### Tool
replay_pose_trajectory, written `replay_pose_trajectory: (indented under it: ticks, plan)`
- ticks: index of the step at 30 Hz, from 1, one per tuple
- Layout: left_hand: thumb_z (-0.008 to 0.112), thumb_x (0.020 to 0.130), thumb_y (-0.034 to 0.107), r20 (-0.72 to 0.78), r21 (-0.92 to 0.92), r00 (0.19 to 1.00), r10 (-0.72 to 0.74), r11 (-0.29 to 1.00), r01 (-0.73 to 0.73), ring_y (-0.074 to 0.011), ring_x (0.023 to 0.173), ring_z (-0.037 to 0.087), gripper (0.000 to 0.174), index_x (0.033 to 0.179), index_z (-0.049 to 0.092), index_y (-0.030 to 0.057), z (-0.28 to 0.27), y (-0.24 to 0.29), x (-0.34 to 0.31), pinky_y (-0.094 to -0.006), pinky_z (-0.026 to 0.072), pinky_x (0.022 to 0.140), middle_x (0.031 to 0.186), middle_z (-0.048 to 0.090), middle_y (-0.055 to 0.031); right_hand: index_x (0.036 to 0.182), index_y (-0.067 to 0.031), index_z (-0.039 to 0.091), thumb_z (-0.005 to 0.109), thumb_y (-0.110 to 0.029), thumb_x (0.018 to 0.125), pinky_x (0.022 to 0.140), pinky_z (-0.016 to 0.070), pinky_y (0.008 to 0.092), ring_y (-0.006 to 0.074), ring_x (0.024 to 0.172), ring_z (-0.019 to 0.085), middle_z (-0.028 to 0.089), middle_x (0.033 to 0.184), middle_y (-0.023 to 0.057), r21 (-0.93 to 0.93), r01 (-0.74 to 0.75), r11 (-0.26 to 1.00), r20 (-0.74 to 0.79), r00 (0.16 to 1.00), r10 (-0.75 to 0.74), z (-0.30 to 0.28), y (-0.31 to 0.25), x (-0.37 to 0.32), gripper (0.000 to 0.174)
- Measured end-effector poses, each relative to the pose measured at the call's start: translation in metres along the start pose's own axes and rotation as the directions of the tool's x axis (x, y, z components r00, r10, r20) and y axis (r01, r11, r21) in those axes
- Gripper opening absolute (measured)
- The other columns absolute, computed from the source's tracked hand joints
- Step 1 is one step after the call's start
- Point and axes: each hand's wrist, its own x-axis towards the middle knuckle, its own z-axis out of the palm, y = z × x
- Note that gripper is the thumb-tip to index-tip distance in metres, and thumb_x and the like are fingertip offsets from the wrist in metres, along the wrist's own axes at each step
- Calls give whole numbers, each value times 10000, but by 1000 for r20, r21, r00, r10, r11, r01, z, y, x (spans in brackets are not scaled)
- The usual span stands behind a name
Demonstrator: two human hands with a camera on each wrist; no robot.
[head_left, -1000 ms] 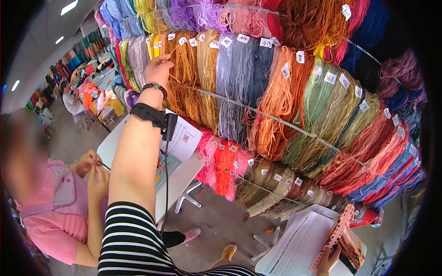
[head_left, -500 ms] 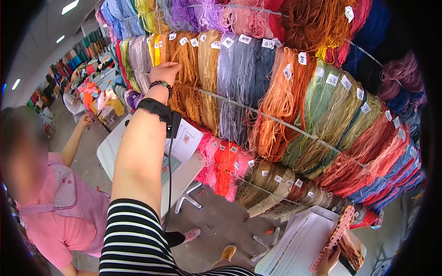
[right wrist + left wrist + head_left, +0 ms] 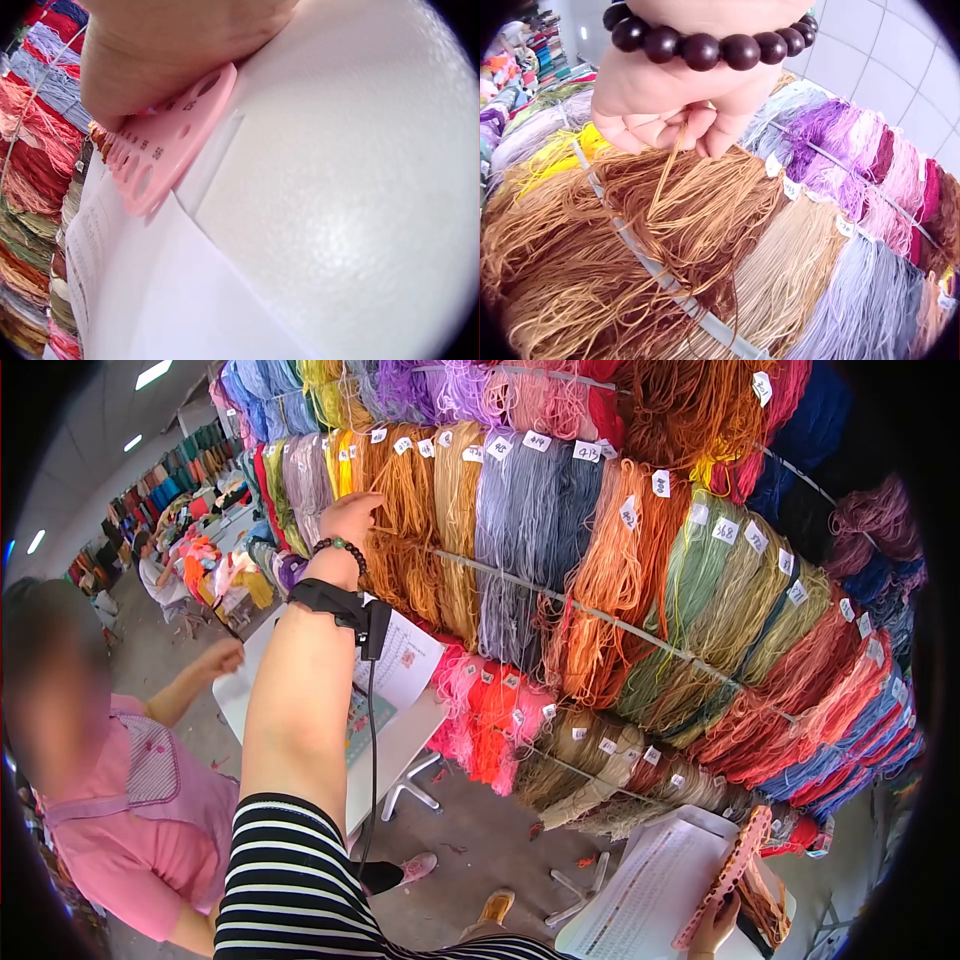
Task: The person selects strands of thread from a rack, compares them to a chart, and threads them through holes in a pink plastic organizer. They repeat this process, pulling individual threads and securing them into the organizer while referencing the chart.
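My left hand [image 3: 350, 520] reaches up to the thread rack. In the left wrist view its thumb and fingers pinch a few golden-brown strands of thread [image 3: 664, 180], drawn out of the brown hank [image 3: 705, 202] hanging over a metal bar. Lower right in the head view, my right hand [image 3: 712, 928] holds a long pink thread card [image 3: 722, 882] with holes along it. Orange and brown threads [image 3: 768, 905] hang from the card. Printed numbers show beside the holes on this thread card [image 3: 176, 142] in the right wrist view.
Numbered paper tags mark hanks in many colours, such as the grey-blue ones [image 3: 520, 550]. A printed sheet [image 3: 650, 885] lies beneath the right hand. Left of my arm, a person in pink [image 3: 150, 810] is beside a white table [image 3: 395, 760]. A cable [image 3: 373, 760] hangs from my left wrist.
My left hand shifted right, then back left and slightly down, drawing the strands out sideways. The person in pink parted their hands, raised one arm, then lowered it toward the table. My right hand stays put.
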Motion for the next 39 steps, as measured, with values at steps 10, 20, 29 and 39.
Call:
replay_pose_trajectory:
  ticks: [10, 20, 29, 39]
  plan:
    - [749, 798, 207, 176, -221, 972, -153, 957, 190, -74, 612, 521, 190, 960, 672, 143, -12, -6, 6, -208, 376, 571, 701, 572, 53, 1293, 58, 446, 581, -168, 923, 834, 475, 301, 203, 954, 581, 589, 1120, 152, -6, 39, 999, -13, 999, -39, 1, -3, -1, 455]
    - [718, 835, 218, 180, -175, 967, -182, 961, 214, -62, 704, 544, 183, 1010, 675, 185, -12, 0, -2, -233, 399, 686, 756, 593, 81, 1303, 55, 438, 584, -180, 922, 874, 464, 310, 215, 1007, 570, 572, 1156, 161, 14, 19, 1000, -8, 1000, -19, 1, 1, -1, 471]
    - [740, 816, 221, 166, -215, 969, -186, 952, 220, -71, 712, 551, 206, 1004, 671, 174, -13, -3, 0, -254, 403, 733, 748, 577, 81, 1297, 47, 455, 600, -209, 913, 830, 479, 314, 223, 963, 585, 583, 1135, 171, -22, 27, 999, -22, 999, -28, 2, -3, -1, 484]
    - [681, 871, 243, 188, -289, 973, -136, 939, 188, -90, 821, 572, 163, 1011, 657, 163, -8, 9, -15, -277, 409, 789, 817, 611, 59, 1305, 54, 451, 600, -198, 912, 788, 485, 306, 216, 922, 590, 591, 1112, 168, -77, 24, 997, -11, 1000, -25, -1, 4, 0, 490]
